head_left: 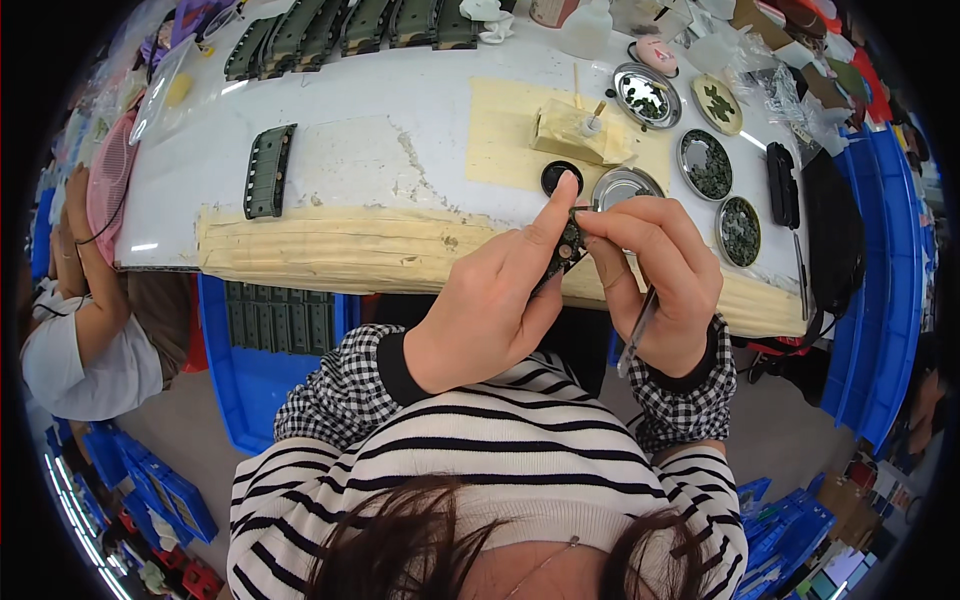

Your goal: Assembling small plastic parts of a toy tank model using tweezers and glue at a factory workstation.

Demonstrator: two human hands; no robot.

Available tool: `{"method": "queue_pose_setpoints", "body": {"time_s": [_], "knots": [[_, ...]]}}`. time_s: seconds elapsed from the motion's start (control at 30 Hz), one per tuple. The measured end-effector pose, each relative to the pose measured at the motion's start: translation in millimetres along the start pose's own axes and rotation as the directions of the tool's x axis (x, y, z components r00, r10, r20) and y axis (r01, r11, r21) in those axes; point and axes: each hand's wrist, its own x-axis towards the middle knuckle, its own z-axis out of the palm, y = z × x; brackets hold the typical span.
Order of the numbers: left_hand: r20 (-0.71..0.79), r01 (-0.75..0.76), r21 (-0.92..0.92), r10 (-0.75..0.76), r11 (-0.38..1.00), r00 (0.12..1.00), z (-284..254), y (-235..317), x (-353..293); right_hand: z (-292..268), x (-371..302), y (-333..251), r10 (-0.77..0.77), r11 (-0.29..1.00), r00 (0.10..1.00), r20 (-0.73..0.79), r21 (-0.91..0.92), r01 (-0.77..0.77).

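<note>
My left hand (475,310) is closed around a small dark green part (569,248) with a round light spot on it, held up over the table's near edge. Its index finger points up along the part, and much of the part is hidden by the fingers. My right hand (665,275) pinches at the part's upper end with thumb and index finger; whether a tiny piece sits between them is too small to tell. A slim metal tool, apparently tweezers (640,332), is tucked under the other right fingers and slants down. Just beyond lie a round black lid (562,179) and a metal dish (627,184).
Metal dishes of small dark green pieces (705,165) (739,231) stand at the right. A yellowish block (580,135) holds sticks upright. One green camouflage housing (270,171) lies left; several more (390,25) line the back. Below is a blue bin (245,400). A person (90,340) sits left.
</note>
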Motion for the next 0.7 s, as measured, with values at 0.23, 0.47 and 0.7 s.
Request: {"method": "queue_pose_setpoints", "body": {"time_s": [0.23,0.47,0.7], "knots": [[0.0,0.055,-0.026,-0.055,0.998,0.999,-0.7,1.6,-1.4,6.5,-1.2,-2.3,0.018,1.0,1.0,-0.005,-0.021,-0.018],[0.173,0.403,-0.773,-0.448,0.49,0.877,-10.8,-0.9,7.8,-10.0,19.1,26.1,0.298,0.954,0.945,-0.138,0.071,-0.291],[0.347,0.392,-0.92,-0.515,-0.023,0.784,-14.1,-16.2,12.6,0.8,44.8,60.9,0.271,0.948,0.962,0.024,-0.181,-0.263]]}}
